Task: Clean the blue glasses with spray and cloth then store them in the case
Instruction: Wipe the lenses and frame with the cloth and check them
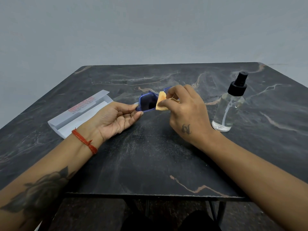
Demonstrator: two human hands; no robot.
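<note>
The blue glasses (148, 103) with dark lenses hang above the middle of the dark marble table (150, 155). My left hand (116, 120) pinches their left end between thumb and fingertips. My right hand (186, 112) pinches a small orange cloth (161, 104) folded over the right lens, hiding most of that lens. An open white case (78, 114) with red print on its lid lies on the table to the left. To the right stands a clear spray bottle (230, 105) with a black pump cap.
A plain grey wall rises behind the table. The table's front edge (150, 195) runs just beyond my forearms, with dark metal legs and the floor below it.
</note>
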